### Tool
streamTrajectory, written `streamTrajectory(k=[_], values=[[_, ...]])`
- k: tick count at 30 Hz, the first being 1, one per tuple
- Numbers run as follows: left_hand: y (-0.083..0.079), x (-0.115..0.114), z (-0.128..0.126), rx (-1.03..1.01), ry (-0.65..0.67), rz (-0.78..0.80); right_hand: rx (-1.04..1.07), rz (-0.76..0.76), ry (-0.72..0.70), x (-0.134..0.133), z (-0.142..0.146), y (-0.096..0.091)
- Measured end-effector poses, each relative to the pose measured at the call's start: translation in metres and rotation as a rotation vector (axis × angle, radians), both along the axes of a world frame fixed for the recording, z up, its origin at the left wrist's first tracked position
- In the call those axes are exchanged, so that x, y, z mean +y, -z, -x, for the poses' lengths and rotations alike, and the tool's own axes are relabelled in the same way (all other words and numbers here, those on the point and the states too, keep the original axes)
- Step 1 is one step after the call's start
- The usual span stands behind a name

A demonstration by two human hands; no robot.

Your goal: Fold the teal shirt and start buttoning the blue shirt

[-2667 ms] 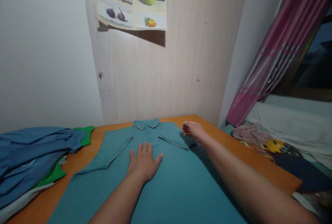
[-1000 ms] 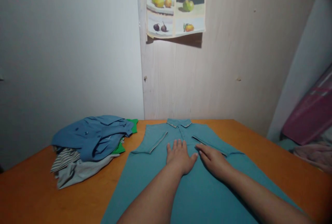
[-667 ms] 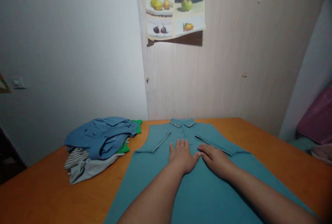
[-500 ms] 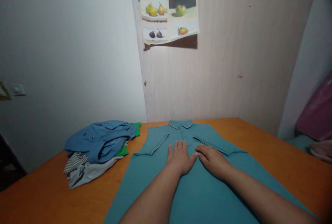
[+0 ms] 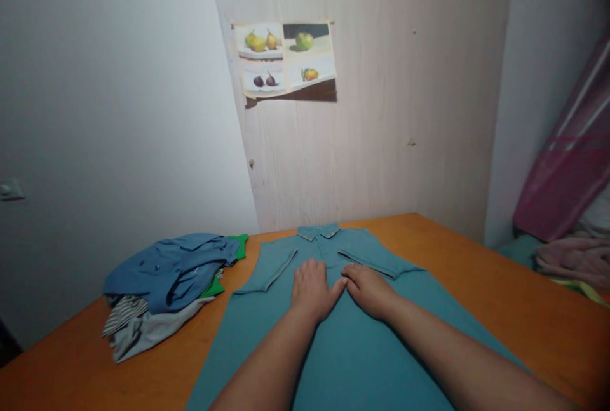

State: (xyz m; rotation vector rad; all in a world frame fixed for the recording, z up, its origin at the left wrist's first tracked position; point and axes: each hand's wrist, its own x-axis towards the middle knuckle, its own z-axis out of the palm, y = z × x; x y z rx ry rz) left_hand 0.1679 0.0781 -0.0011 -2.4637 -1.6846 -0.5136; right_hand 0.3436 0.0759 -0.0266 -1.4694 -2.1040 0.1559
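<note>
A teal collared shirt (image 5: pixel 352 347) lies flat on the orange table (image 5: pixel 500 296), collar toward the wall, both sleeves folded inward. My left hand (image 5: pixel 312 289) rests palm down on the shirt's chest just below the collar, fingers stretched out and close together. My right hand (image 5: pixel 368 289) lies flat beside it on the shirt, fingers extended, its fingertips touching my left thumb. Neither hand holds anything.
A heap of clothes (image 5: pixel 164 287), with a blue shirt on top of green, striped and grey pieces, sits on the table's left. A fruit picture (image 5: pixel 286 58) hangs on the wooden wall panel. A pink curtain (image 5: pixel 565 169) and bedding (image 5: pixel 569 258) are at the right.
My right hand came from the shirt's right shoulder to the chest and settled beside my left hand. Since then both hands stay almost still while the view drifts.
</note>
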Motion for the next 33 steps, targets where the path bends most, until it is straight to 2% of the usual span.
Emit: streamTrajectory(k=[9,14,17,20,23,26,29,33], values=[[-0.006,-0.004,0.003,0.068,0.036,0.035,-0.024,0.002,0.028,-0.004,0.003,-0.005],[-0.013,-0.010,0.016,-0.005,0.107,0.176,-0.052,-0.004,0.020,-0.002,0.001,-0.003],[-0.021,-0.017,0.038,-0.069,0.121,0.194,-0.069,0.002,0.008,-0.002,0.000,-0.004],[-0.027,-0.033,0.075,-0.112,0.100,0.181,-0.099,0.025,0.011,-0.003,-0.001,-0.006],[-0.025,-0.059,0.116,-0.153,0.043,0.164,-0.115,0.051,0.022,-0.005,0.000,-0.009],[-0.017,-0.091,0.147,-0.132,0.011,0.207,-0.144,0.073,0.027,-0.007,0.000,-0.012],[-0.009,-0.117,0.166,-0.010,-0.023,0.286,-0.202,0.098,0.016,-0.008,0.000,-0.016],[-0.008,-0.130,0.181,0.078,-0.061,0.305,-0.248,0.135,0.009,-0.013,0.000,-0.026]])
